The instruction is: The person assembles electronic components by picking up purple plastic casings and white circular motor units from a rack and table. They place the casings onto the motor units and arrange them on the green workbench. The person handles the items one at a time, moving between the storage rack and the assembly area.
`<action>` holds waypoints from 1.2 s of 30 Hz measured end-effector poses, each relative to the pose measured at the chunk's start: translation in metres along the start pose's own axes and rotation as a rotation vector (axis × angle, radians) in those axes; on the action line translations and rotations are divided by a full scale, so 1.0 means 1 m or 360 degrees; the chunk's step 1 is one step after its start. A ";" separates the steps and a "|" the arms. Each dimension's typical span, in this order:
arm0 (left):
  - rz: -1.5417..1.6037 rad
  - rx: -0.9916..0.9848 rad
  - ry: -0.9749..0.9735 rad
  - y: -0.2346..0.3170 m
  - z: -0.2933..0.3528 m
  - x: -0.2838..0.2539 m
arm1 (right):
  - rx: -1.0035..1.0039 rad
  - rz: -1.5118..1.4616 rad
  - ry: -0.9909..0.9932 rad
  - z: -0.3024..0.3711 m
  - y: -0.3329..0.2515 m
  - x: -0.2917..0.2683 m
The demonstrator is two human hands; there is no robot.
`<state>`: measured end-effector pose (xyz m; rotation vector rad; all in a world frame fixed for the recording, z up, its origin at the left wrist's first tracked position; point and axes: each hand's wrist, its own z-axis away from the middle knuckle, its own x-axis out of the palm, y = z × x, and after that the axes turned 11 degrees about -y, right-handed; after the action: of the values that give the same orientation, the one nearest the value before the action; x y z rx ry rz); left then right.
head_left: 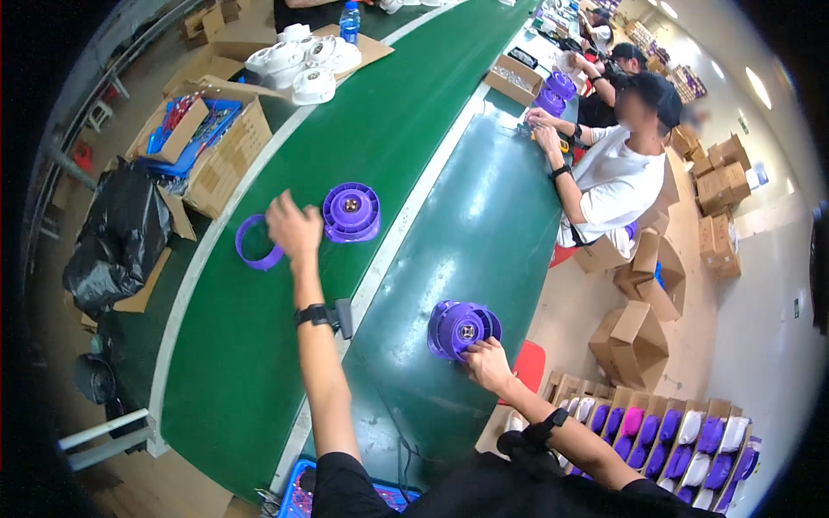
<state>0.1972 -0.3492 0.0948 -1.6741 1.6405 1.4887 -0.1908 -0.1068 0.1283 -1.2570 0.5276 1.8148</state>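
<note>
My left hand (294, 226) reaches over the green conveyor belt with its fingers apart and nothing visibly held. Just left of it lies a thin purple plastic ring (241, 250), partly behind the fingers. Close on its right sits a purple round plastic housing (350, 233) with a slotted rim and a metallic centre. My right hand (489, 364) has its fingers curled on the near right edge of a second purple round housing (445, 332), which rests on the dark green worktable. The fingertips are partly hidden at that rim.
White plastic parts (313, 85) and a blue-capped bottle (349, 24) stand beyond the belt's left edge. An open carton (229, 160) holds a blue tray. A co-worker in a white shirt (623, 186) sits at the right. Purple and white parts fill a divided rack (673, 436).
</note>
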 end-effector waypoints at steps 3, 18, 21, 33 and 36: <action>-0.0009 -0.0174 -0.0553 -0.054 0.015 -0.014 | 0.0007 0.0014 -0.0019 -0.003 0.000 0.002; 0.0623 0.0588 -0.0812 0.021 0.050 0.027 | 0.0050 0.0001 -0.0004 -0.003 -0.003 0.004; 0.0475 0.0509 -0.0544 0.037 0.054 0.014 | 0.0047 0.0042 0.0009 -0.005 -0.002 0.007; 0.1339 0.0299 -0.1503 0.062 0.303 -0.079 | -0.0287 -0.1171 -0.0084 0.031 -0.013 -0.021; 0.1022 0.0086 -0.1667 0.075 0.320 -0.096 | 0.0172 -0.1342 0.0036 0.051 -0.013 -0.027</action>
<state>0.0210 -0.0556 0.0840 -0.1223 1.5405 2.0327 -0.2043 -0.0730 0.1748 -1.1770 0.0650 1.0473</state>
